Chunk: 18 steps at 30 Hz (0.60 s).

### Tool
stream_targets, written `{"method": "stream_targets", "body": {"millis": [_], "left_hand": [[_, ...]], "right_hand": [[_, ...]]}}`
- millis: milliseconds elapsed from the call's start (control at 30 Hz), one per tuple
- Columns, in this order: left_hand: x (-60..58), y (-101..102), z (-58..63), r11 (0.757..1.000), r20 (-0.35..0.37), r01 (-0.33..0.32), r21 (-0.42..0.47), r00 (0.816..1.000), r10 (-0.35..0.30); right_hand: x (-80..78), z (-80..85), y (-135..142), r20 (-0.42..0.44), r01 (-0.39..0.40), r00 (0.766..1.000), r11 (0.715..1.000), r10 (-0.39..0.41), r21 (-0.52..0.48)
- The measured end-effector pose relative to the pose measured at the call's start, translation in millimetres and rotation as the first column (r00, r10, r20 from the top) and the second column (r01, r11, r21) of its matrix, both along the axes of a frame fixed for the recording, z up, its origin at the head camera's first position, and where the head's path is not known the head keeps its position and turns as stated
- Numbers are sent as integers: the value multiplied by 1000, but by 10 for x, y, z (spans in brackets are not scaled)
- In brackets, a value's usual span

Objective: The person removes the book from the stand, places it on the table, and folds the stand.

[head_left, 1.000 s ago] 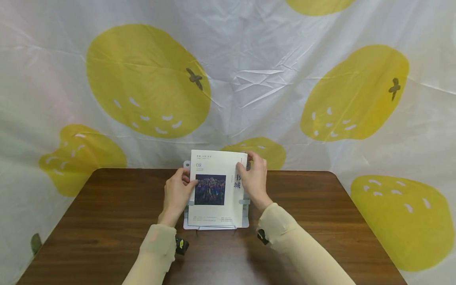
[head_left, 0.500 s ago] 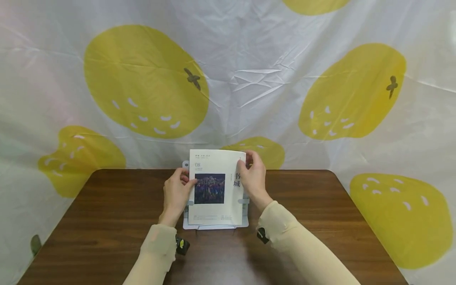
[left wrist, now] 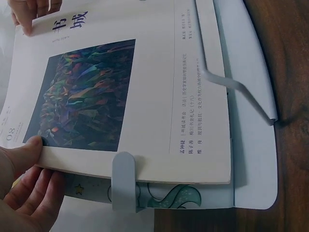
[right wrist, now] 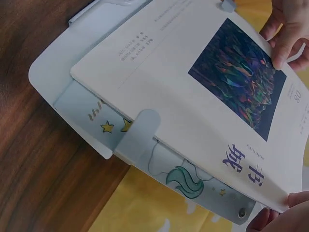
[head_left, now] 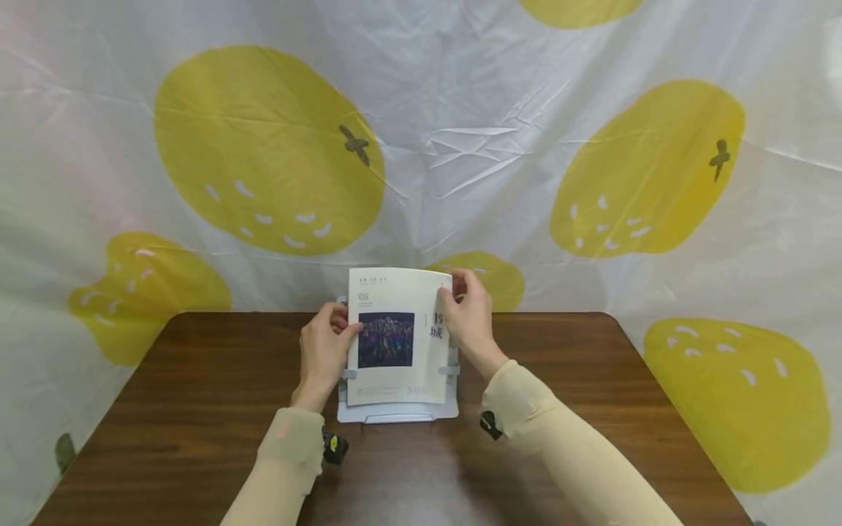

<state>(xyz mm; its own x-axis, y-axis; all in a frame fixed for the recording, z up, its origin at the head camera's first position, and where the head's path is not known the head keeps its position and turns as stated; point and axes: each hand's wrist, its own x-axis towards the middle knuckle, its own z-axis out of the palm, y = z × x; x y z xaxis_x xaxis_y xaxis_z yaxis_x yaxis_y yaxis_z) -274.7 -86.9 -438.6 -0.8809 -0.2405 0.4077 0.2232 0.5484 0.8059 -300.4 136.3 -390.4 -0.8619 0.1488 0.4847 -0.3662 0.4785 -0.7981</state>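
Observation:
A white-covered book (head_left: 395, 376) with a dark square picture leans upright against a pale blue book stand (head_left: 355, 413). My left hand (head_left: 324, 351) pinches its left edge, thumb on the front cover and the other fingers curled at the side. At the upper right corner my right hand (head_left: 471, 314) grips the book, thumb in front and fingertips partly hidden behind. In the left wrist view, a grey clip (left wrist: 124, 181) overlaps the cover's edge. Another clip (right wrist: 140, 135) lies over the opposite edge in the right wrist view. The book's lower edge sits above the stand's bottom lip.
A dark wood-grain table (head_left: 217, 409) carries the stand near its far edge. Behind it hangs a white curtain (head_left: 454, 183) printed with large yellow fruit. A bent wire bracket (left wrist: 231, 83) juts from the stand's lower front.
Both hands have lifted the book slightly, so its lower edge is higher and more of the stand's base shows. The stand stays in place.

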Motion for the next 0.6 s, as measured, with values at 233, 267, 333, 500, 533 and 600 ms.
{"method": "stream_targets", "body": {"millis": [233,267,333,500,533,600], "left_hand": [[-19,-11,58,1000,-31,-2,-7,1000,1],[-25,-11,68,1000,-36,-1,-7,999,0],[-39,-11,88,1000,-46,2,-6,999,-2],[-63,-14,144,1000,-61,11,5,998,-10],[-66,-15,158,1000,-63,11,8,998,-10],[-75,-20,185,1000,-73,8,10,997,-8]], "right_hand": [[-4,83,0,-12,-16,1000,1000,16,15],[-5,100,1,-21,-16,1000,1000,17,13],[-11,132,1,-38,-14,999,1000,14,14],[-15,215,1,-50,-13,999,1000,15,27],[-15,231,2,-50,-14,999,1000,15,28],[-11,265,2,-53,-16,998,999,17,31]]}}
